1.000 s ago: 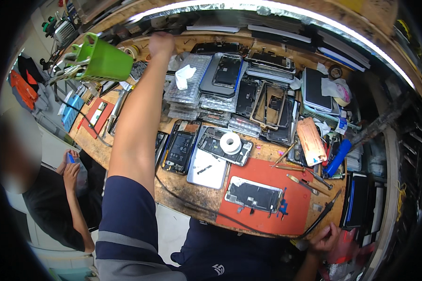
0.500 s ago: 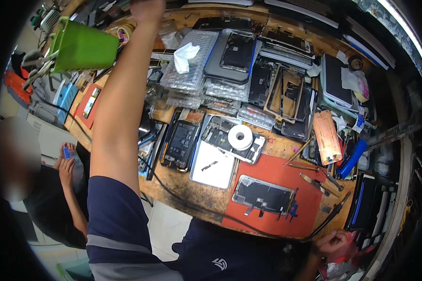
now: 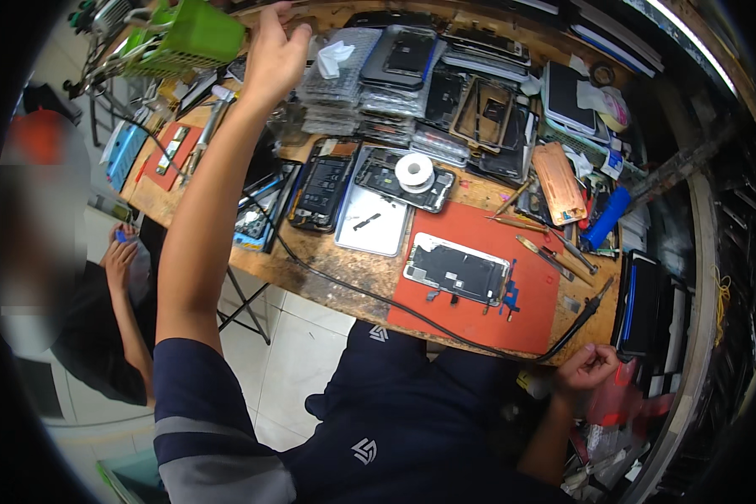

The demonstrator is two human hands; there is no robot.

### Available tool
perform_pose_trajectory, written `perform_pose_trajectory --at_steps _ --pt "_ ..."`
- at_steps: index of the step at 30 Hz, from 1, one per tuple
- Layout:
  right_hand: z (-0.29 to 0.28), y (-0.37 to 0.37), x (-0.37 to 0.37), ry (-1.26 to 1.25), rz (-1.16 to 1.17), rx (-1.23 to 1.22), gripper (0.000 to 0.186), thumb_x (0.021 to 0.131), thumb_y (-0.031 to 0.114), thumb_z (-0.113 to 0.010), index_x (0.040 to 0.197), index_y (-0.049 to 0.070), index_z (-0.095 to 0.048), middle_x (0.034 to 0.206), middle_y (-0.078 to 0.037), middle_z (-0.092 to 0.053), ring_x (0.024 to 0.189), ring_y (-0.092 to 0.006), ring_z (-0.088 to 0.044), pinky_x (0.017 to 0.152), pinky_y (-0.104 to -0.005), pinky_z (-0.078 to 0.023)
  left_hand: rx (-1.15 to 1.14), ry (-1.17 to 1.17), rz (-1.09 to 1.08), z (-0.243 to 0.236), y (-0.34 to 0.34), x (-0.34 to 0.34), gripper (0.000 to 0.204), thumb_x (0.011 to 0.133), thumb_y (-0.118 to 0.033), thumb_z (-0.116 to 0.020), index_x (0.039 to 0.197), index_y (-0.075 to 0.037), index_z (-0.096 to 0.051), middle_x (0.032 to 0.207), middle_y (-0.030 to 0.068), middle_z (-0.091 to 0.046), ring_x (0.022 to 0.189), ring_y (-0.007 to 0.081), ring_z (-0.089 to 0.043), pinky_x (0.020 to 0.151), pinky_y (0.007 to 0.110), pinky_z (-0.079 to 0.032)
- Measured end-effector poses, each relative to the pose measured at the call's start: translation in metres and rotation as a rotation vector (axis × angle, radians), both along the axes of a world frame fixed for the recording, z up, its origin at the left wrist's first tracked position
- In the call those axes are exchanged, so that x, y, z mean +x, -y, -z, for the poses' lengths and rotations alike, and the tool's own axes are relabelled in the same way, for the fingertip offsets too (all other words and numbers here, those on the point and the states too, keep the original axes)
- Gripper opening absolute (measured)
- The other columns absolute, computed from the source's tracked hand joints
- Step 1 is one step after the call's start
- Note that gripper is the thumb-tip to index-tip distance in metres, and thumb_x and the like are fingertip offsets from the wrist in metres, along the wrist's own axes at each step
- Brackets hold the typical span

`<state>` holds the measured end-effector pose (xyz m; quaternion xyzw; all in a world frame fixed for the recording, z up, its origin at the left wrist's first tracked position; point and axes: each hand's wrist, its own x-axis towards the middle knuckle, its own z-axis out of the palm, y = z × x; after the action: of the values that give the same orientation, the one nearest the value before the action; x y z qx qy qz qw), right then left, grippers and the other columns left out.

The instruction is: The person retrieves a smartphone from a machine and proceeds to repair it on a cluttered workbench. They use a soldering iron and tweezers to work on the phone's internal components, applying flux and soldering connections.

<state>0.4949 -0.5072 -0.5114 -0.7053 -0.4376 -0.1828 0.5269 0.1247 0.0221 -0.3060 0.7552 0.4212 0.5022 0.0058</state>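
My left arm reaches across the bench to its far left. There my left hand has its thumb apart from the fingers, with nothing visible in it, beside a green plastic basket. My right hand is loosely curled at the bench's front right edge, seemingly with nothing in it. Closest to it is a black soldering iron with its cable. On a red mat lies a phone screen assembly, dark with a pale frame, its flex connectors sticking out below. Blue strips sit at its right end.
A solder wire spool stands on an opened device, beside a white tray bearing a dark strip. Bubble-wrapped stacks, phone housings and hand tools crowd the bench. A black cable crosses the front. Another person sits at left.
The view has shifted, so the bench sits higher in the picture. My left hand shows more fully beside the basket. My right hand stays curled near the edge.
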Motion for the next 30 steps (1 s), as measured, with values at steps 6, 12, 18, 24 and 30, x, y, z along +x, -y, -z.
perform_pose_trajectory --at_steps 6,12,18,24,30 --pt "0.003 -0.004 0.003 0.055 0.043 0.021 0.012 0.102 0.0 -0.061 0.109 -0.001 -0.051 0.088 -0.004 -0.048 0.066 -0.0095 -0.038 0.058 -0.0262 -0.03 -0.144 -0.472 -0.295 0.0 0.034 -0.046 0.061 0.091 -0.039 -0.077 0.136 -0.003 -0.06 0.114 0.0213 -0.077 0.105 0.0415 -0.074 0.095 0.051 -0.056" --pt "0.006 -0.006 0.003 0.002 0.099 0.015 0.012 0.104 0.003 -0.063 0.111 -0.001 -0.055 0.087 0.0 -0.047 0.068 -0.0079 -0.037 0.06 -0.0257 -0.029 -0.553 -0.501 -0.411 0.045 0.047 -0.06 0.104 0.079 -0.049 -0.085 0.152 0.009 -0.04 0.123 0.0367 -0.071 0.122 0.0423 -0.071 0.103 0.048 -0.057" --pt "0.006 -0.007 0.001 -0.037 0.122 0.004 0.012 0.104 0.004 -0.063 0.112 -0.001 -0.056 0.085 0.001 -0.045 0.069 -0.0075 -0.037 0.06 -0.0253 -0.029 -0.696 -0.459 -0.312 0.054 0.043 -0.068 0.108 0.076 -0.045 -0.088 0.156 0.009 -0.04 0.133 0.0354 -0.069 0.124 0.045 -0.07 0.107 0.046 -0.055" --pt "0.004 -0.006 0.002 -0.014 0.131 -0.025 0.013 0.105 0.006 -0.063 0.114 -0.001 -0.057 0.085 0.002 -0.045 0.068 -0.0069 -0.037 0.06 -0.0247 -0.029 -0.819 -0.126 -0.033 0.039 0.033 -0.099 0.081 0.082 -0.028 -0.077 0.15 0.008 -0.052 0.12 0.0278 -0.075 0.111 0.0366 -0.075 0.098 0.042 -0.056" --pt "0.001 -0.006 0.0 -0.004 0.128 -0.047 0.013 0.104 0.005 -0.062 0.114 -0.001 -0.056 0.084 0.001 -0.048 0.067 -0.0062 -0.038 0.059 -0.0238 -0.03 -0.68 -0.408 0.075 0.065 -0.047 -0.122 0.064 0.083 0.004 -0.076 0.145 -0.001 -0.061 0.128 0.017 -0.076 0.124 0.0283 -0.07 0.101 0.039 -0.055"
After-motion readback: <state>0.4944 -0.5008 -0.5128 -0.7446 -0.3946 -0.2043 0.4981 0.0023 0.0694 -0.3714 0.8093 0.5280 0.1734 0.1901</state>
